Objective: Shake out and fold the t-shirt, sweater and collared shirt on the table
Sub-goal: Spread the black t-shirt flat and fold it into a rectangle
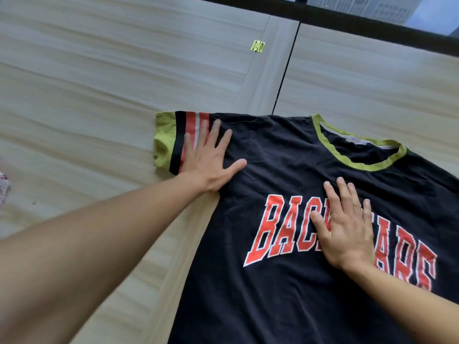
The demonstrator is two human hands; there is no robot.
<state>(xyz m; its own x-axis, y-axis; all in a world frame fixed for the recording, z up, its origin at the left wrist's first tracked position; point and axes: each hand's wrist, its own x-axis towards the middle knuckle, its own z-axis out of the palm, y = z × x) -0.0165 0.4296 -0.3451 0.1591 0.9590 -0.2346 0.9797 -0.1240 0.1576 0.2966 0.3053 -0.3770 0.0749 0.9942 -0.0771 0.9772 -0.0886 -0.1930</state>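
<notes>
A black t-shirt (285, 175) lies spread flat, front up, on the pale wooden table (87, 95). It has a yellow-green collar, red block letters across the chest, and a sleeve striped red, white, black and yellow-green. My left hand (210, 161) presses flat on that left sleeve and shoulder, fingers spread. Flat on the red lettering at the chest rests my right hand (345, 224), fingers straight. The shirt's right sleeve and hem run out of view.
A small brass hinge (258, 46) sits on the table's seam at the far side. A dark window frame (347, 21) runs along the far edge. A bit of pale patterned cloth (3, 188) shows at the left edge.
</notes>
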